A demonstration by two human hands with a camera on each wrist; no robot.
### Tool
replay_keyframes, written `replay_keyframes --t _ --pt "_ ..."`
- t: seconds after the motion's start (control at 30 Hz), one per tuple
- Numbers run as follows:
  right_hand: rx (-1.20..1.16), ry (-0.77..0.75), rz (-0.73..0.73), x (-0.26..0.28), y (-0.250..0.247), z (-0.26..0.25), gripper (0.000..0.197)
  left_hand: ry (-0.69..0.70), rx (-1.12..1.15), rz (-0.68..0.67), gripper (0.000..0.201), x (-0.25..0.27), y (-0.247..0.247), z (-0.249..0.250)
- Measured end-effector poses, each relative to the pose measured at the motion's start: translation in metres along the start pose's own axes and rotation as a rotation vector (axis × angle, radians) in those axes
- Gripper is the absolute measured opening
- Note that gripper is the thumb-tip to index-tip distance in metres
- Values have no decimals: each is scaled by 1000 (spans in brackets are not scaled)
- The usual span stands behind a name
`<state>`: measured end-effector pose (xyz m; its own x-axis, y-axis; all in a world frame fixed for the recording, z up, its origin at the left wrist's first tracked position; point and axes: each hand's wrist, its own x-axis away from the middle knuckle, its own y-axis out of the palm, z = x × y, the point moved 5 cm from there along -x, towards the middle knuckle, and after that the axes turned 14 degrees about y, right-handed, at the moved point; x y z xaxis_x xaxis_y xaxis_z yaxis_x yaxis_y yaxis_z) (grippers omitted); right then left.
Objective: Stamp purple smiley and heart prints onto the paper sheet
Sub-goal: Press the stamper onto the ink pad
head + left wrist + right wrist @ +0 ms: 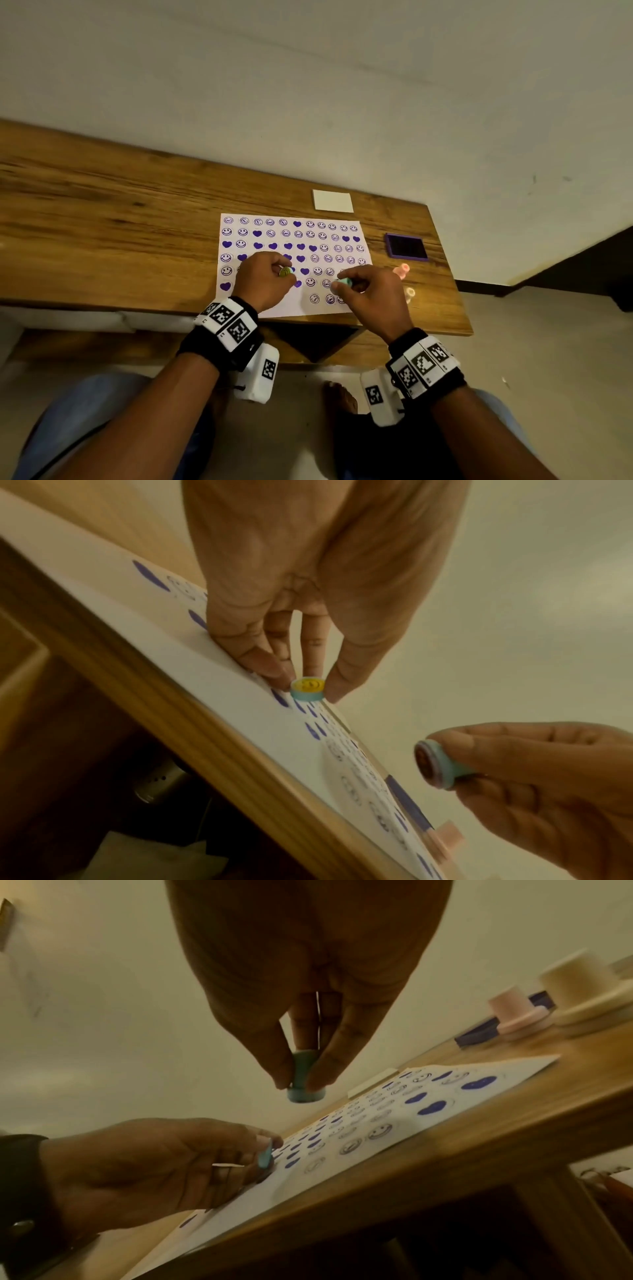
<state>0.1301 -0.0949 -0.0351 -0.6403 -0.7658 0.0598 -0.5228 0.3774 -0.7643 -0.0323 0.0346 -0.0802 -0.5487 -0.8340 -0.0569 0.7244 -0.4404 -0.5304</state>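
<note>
Your left hand point(265, 279) pinches a small round teal stamp with a yellow smiley cap point(307, 690) between thumb and fingertips point(337, 685); the cap faces up and the stamp's base sits on the white paper sheet point(291, 305), among the purple heart prints at about 7 o'clock of the sheet's centre. Your right hand point(371, 296) grips a second teal round stamp point(304, 1089) by its stem, thumb on one side and fingers on the other, with the wider base sticking out below the fingertips. From the left wrist view its dark inked face point(424, 762) is tilted sideways and held clear above the sheet, over the lower right rows at about 5 o'clock.

The sheet lies flat on the brown wooden table point(102, 212), covered in rows of purple smileys and hearts. A purple rectangular ink pad point(406, 247) sits at 3 o'clock of the sheet, a small white card point(332, 201) at 12 o'clock, and a pink stamp point(514, 1012) and a cream stamp point(582, 993) stand upright near the ink pad.
</note>
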Motion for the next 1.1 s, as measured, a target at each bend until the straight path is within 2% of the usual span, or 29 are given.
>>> replay_keyframes --t 0.17,0.37,0.6,0.7,1.1 --pt "53 28 -54 2 10 -7 26 -6 125 83 24 -3 5 4" --pt "241 5 -98 3 30 -23 31 38 143 159 23 -4 -4 7" --pt "309 29 -125 0 50 -27 32 40 144 196 23 -6 -11 5" --pt "367 -20 -105 7 61 -28 32 48 171 211 23 -6 -12 7" --pt "324 31 -90 14 65 -34 34 65 178 226 21 1 -14 7"
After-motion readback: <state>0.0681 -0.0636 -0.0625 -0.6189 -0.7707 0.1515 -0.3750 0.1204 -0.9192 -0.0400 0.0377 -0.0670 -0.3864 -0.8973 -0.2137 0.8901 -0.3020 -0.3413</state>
